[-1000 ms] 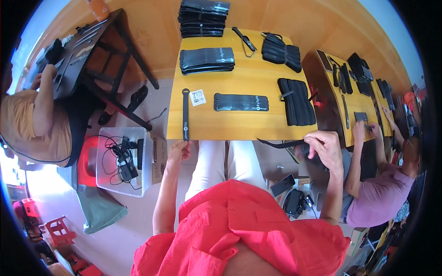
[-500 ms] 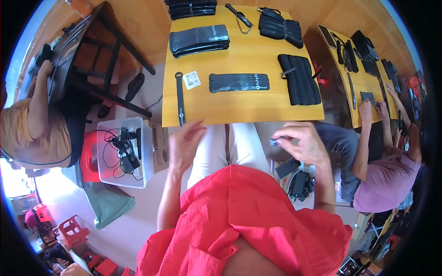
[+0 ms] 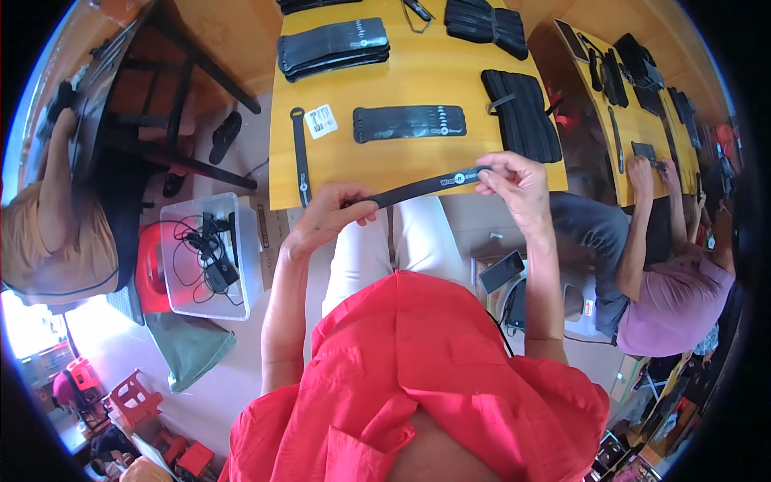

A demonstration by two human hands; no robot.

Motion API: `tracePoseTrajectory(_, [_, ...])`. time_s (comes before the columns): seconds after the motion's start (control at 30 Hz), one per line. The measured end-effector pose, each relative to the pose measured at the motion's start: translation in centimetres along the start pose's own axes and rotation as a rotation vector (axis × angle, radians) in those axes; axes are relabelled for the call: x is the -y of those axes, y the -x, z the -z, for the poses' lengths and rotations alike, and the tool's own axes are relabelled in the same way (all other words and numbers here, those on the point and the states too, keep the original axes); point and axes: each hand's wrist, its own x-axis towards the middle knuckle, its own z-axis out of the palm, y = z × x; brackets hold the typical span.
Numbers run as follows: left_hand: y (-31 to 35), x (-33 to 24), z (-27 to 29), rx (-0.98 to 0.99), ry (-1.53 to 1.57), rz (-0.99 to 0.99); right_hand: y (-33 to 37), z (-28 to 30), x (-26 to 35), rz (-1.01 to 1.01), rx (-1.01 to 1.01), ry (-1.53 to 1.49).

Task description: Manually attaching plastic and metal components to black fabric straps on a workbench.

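We pinch a black strap (image 3: 423,188) at both ends, left hand (image 3: 332,212), right hand (image 3: 519,186), presumably for straightness, by worktop's (image 3: 337,165) near edge.

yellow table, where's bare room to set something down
On the table: between the flat black pack and the near edge; behind that pack, between the black stack and black bundles. Crowded: right side, under those bundles.

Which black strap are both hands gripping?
The long flat black strap spanning between left hand and right hand; the ring-ended black strap beside the white label lies on the yellow wooden table.
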Motion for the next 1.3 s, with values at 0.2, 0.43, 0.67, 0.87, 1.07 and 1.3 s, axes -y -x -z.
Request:
tracePoseTrajectory(0.2, [-1.4, 3.1, 0.5, -0.223, 0.083, 0.065, -0.9, 0.1, -4.3, -0.159, -0.123, -0.048])
tracePoseTrajectory(0.43, [-3.9, 2.9, 0.7, -0.488, 0.094, 0.103, -3.0, 0.2, -7.2, -0.124, -0.19, -0.032])
tracePoseTrajectory(0.67, [-6.4, 3.9, 1.7, -0.618, 0.244, 0.032, -4.8, 0.1, -8.6, -0.158, -0.282, -0.134])
tracePoseTrajectory(0.87, [-7.9, 4.4, 1.8, -0.685, 0.257, -0.012, -6.2, 0.6, -9.6, -0.195, -0.301, -0.202])
tracePoseTrajectory(1.07, [-8.8, 4.7, 1.7, -0.747, 0.054, -0.079, -7.0, 0.3, -10.1, -0.123, -0.324, -0.076])
tracePoseTrajectory(1.3, [-9.3, 5.2, 1.3, -0.825, -0.011, -0.106, -7.8, 0.3, -10.4, -0.198, -0.358, -0.048])
